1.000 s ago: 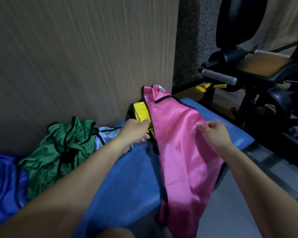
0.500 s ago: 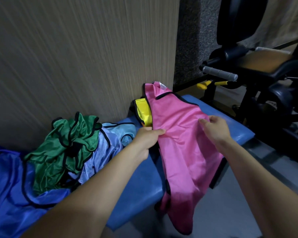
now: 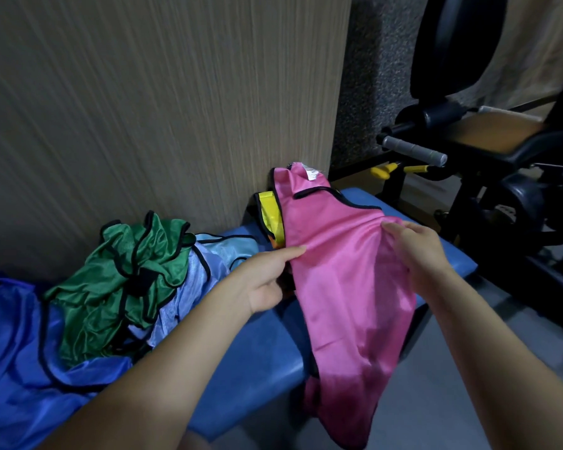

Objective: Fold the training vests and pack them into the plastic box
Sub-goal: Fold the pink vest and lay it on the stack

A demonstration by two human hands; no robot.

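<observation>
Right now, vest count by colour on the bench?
Pink vest: 1, draped over the bench edge, both hands on it
Yellow vest: 1, mostly hidden behind the pink
Green vest: 1, crumpled
Light blue vest: 1, maybe more in the pile
Dark blue vest: 1
Total: 5 visible

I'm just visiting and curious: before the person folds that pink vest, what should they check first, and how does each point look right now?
1. Left hand grips pink vest edge: ok.
2. Right hand pinches vest: ok.
3. Vest lying flat: not ok, its lower end hangs off the blue bench.
4. Yellow vest clear of it: not ok, tucked underneath.
5. Plastic box within reach: cannot tell, none in view.
</observation>
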